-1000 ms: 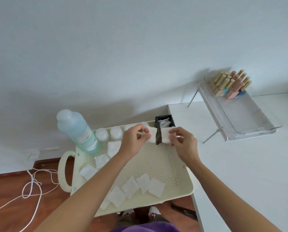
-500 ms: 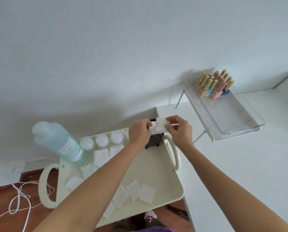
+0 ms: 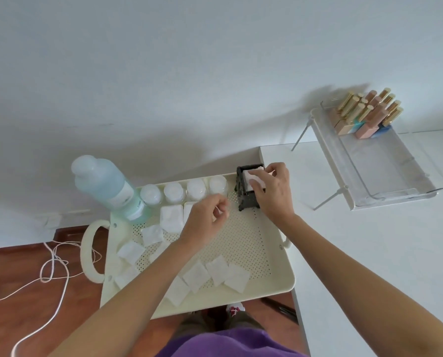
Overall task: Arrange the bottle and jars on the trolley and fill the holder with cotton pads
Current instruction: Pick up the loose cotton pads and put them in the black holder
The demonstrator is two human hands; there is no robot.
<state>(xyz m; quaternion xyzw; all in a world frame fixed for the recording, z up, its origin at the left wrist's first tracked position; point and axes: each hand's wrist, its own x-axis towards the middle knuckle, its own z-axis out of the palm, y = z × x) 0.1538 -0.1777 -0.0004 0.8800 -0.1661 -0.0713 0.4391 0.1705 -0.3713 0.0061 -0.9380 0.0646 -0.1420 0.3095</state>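
White pads [image 3: 254, 179] are being pressed into the black holder [image 3: 247, 191] at the trolley's [image 3: 279, 276] back right corner by the right hand [image 3: 273, 189], which pinches them. The left hand [image 3: 206, 219] hovers loosely curled over the tray; I cannot tell if it holds anything. The bottle [image 3: 107, 186] and 4 jars [image 3: 184, 191] look arranged along the back, while roughly 10 loose pads [image 3: 216, 273] remain.
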